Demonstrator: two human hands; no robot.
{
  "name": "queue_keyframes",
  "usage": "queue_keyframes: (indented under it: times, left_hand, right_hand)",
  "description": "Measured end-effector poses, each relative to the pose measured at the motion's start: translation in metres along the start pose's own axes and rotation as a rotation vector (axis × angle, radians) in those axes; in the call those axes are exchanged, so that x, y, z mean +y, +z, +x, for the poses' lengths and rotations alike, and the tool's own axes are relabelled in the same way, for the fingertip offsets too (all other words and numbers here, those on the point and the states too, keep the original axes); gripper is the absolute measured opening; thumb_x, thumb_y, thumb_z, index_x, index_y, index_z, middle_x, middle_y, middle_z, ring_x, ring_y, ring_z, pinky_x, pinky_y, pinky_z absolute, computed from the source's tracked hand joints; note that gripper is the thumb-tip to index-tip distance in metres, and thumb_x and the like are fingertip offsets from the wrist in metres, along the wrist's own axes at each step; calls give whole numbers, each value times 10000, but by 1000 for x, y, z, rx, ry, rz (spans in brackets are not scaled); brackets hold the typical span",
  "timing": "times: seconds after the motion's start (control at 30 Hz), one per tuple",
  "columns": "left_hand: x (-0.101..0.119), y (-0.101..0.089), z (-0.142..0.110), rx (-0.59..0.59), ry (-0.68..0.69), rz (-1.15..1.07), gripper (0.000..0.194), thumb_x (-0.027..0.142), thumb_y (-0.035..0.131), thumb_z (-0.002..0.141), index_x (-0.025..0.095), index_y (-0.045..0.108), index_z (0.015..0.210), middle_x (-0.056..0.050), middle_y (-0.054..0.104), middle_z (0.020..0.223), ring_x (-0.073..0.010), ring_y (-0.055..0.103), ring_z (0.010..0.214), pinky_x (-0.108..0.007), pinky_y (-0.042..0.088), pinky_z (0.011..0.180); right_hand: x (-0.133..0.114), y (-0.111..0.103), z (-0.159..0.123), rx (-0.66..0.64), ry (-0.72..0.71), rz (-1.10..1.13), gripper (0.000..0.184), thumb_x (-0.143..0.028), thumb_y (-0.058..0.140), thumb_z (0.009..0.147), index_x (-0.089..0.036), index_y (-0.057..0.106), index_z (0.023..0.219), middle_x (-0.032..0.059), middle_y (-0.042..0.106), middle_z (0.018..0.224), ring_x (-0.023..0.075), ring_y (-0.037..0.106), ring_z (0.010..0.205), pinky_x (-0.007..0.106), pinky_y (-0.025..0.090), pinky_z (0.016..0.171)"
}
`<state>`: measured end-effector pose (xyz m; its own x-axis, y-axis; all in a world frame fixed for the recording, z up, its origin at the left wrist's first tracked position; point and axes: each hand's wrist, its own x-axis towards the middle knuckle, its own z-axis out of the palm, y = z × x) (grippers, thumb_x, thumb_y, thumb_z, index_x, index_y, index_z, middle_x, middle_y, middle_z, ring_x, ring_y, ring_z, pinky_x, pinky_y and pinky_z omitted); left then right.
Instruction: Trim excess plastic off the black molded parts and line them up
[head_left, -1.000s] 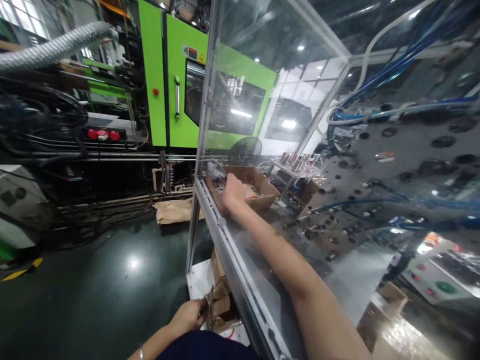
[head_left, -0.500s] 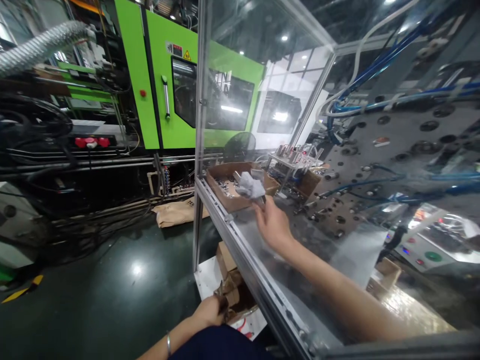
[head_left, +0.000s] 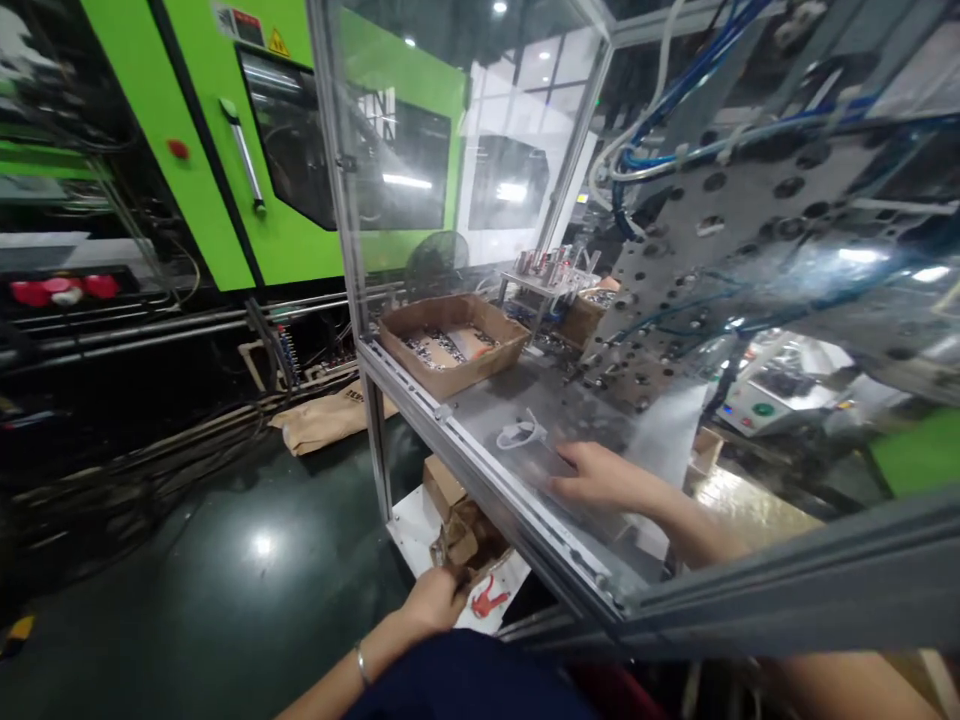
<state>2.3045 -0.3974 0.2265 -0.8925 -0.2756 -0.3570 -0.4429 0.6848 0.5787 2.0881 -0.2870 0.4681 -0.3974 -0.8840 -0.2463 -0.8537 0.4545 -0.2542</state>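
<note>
My right hand is above the grey tabletop inside the clear-walled frame. Its thumb and forefinger are parted, with nothing visible between them. Just beyond the fingertips lies a thin white loop with a loose tail; hand and loop look apart. Lower down, my left hand is curled at the near edge of an open cardboard box on a white shelf. Its fingertips are partly hidden, and what they grip cannot be made out. A red object lies beside that hand.
A shallow cardboard tray of small metal parts stands at the tabletop's far left. A metal frame post and front rail border the work area. To the right hangs a perforated plate with blue hoses. A brown sack lies on the floor.
The crumpled greyish-white bundle my right hand held over the tray is out of sight. That hand has drawn back toward me and opened. My left hand stays by the box; the view has shifted.
</note>
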Motion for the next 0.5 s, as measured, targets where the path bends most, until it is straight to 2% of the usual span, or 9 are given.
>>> queue_keyframes:
  times: [0.13,0.2,0.3,0.33,0.37,0.4,0.43,0.5]
  left_hand:
    - [5,4,-2,-38,28,79,298,253,441,897,165,649,1091,-148,692,1165,-269,638,1117,-331,468,931]
    - [6,5,-4,-54,30,102,303,252,436,901,155,647,1095,-157,692,1160,-274,640,1113,-337,472,927]
    - [6,5,-6,-63,31,128,310,238,424,899,123,649,1079,-185,693,1135,-288,647,1094,-346,479,908]
    - [5,5,-7,-63,35,134,315,234,417,899,121,648,1081,-187,692,1135,-289,646,1094,-347,477,908]
    - [5,6,-8,-63,39,139,319,231,411,900,124,647,1086,-185,691,1138,-287,645,1095,-347,476,907]
    - [4,7,-8,-65,43,143,320,228,410,897,130,646,1090,-179,691,1141,-285,645,1095,-345,475,906]
    - [3,8,-9,-70,47,146,317,225,415,893,137,648,1088,-173,693,1141,-281,646,1094,-340,475,903]
    - [1,11,-9,-81,50,149,308,219,434,879,140,655,1078,-167,700,1129,-279,651,1081,-330,479,890]
  right_hand:
    - [2,3,-8,50,66,-77,307,-344,578,792,-166,661,1028,121,711,1018,267,660,925,311,453,750]
    - [-1,6,-9,65,72,-87,436,-420,615,786,-172,635,1144,141,688,1124,297,643,1017,339,460,812]
    - [-6,11,-4,138,28,-13,734,-527,617,790,-179,434,1410,150,646,1224,298,627,1080,356,463,871]
    - [-8,12,0,166,19,13,779,-537,589,815,-186,348,1467,145,653,1211,286,632,1070,354,465,873]
    - [-10,13,5,188,10,28,775,-536,558,842,-195,304,1490,137,662,1191,274,637,1057,349,466,870]
    - [-11,13,10,210,-3,29,727,-525,534,863,-208,325,1483,129,667,1173,265,636,1049,344,465,867]
    - [-12,13,16,235,-22,18,639,-502,527,876,-223,410,1439,118,670,1162,259,628,1054,334,461,868]
    - [-14,11,27,295,-54,-13,381,-406,555,871,-234,642,1199,90,681,1115,247,611,1055,306,447,870]
